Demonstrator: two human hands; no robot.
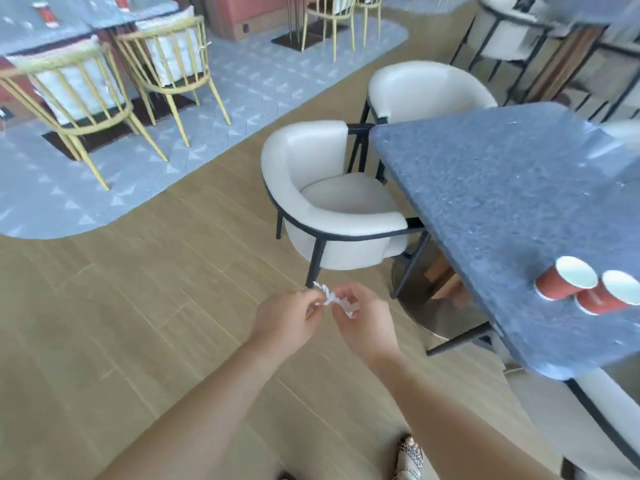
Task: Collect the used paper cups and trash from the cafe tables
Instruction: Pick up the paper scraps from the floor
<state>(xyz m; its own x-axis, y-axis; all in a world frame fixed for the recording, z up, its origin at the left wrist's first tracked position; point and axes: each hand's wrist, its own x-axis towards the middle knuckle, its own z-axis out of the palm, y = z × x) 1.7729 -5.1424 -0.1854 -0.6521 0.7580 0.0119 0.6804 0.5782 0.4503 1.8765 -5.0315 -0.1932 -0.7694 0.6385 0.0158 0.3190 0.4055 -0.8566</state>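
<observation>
- Left hand point(287, 317) and right hand point(363, 318) hold a crumpled white paper scrap point(334, 301), fingers clamped on it, above the wooden floor point(138, 306).
- Two red paper cups point(564, 280) lie uncollected on the grey speckled bench point(485, 188).

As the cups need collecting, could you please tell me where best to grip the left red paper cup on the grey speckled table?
Probably grip the left red paper cup round its wall below the rim, coming from its left; the other red cup crowds its right side.
</observation>
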